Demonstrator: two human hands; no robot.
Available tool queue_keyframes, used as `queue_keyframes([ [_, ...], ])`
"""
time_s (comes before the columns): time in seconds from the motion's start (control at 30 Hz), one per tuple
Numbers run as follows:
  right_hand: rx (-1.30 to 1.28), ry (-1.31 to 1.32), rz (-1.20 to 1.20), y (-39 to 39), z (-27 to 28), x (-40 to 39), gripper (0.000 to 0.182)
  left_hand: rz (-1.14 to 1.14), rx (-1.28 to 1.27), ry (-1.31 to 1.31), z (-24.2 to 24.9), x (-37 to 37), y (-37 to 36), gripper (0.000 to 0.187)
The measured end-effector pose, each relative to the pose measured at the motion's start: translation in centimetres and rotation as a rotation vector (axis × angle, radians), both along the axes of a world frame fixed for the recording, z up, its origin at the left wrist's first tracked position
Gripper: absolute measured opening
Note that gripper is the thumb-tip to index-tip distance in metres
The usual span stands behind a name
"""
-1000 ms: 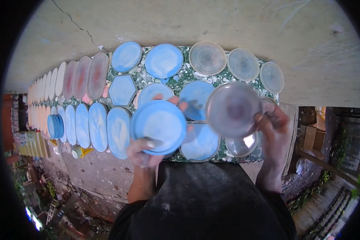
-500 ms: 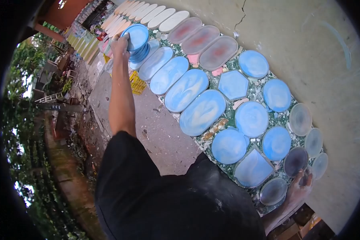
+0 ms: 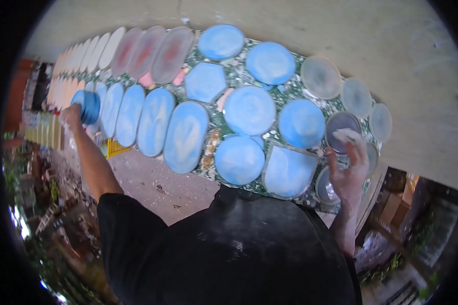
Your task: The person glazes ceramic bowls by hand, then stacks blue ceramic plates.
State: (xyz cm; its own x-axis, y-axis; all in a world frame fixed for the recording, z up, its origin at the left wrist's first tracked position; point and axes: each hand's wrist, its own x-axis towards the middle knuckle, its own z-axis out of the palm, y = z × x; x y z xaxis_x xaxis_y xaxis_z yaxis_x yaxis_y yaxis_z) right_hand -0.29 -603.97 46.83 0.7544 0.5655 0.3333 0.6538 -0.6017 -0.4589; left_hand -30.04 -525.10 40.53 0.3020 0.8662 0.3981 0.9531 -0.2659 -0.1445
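At the far left of the table, my left hand (image 3: 70, 117) is closed on the edge of a ridged, round blue container (image 3: 90, 105); the fingertips are partly hidden. Oval trays of blue-and-white swirled material (image 3: 187, 137) lie in a row beside it. My right hand (image 3: 352, 170) hovers at the table's right end with thumb and fingers apart, holding nothing. It partly covers a dark grey round tray (image 3: 342, 123) and a paler round tray (image 3: 326, 186). A D-shaped tray with blue filling (image 3: 290, 171) sits to its left.
Round blue-filled trays (image 3: 249, 110) and a hexagonal one (image 3: 205, 82) cover the splattered green table (image 3: 216, 109). Red-grey ovals (image 3: 173, 55) and pale ovals (image 3: 112, 48) line the wall side. A yellow crate (image 3: 117, 148) stands below; cardboard boxes (image 3: 396, 203) are at lower right.
The view has turned, so the table now runs more level across. My right hand has lifted from the small grey trays and its fingers have spread. My left hand stays at the blue container.
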Motion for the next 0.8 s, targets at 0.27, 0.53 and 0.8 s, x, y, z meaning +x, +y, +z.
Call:
queue_keyframes([
  [0.27,-0.453,0.35,-0.046,2.2,0.6,-6.5,0.095,0.02,0.185,-0.474,5.8,5.1,-9.6,0.042],
  [0.53,-0.177,0.496,-0.146,0.5,1.4,-6.3,0.046,-1.423,-0.979,-0.65,5.8,17.1,-51.8,0.034],
  [0.8,0.77,0.928,-0.31,-3.8,0.4,-6.9,0.013,-1.059,-1.873,-0.749,4.5,18.4,-58.8,0.017],
])
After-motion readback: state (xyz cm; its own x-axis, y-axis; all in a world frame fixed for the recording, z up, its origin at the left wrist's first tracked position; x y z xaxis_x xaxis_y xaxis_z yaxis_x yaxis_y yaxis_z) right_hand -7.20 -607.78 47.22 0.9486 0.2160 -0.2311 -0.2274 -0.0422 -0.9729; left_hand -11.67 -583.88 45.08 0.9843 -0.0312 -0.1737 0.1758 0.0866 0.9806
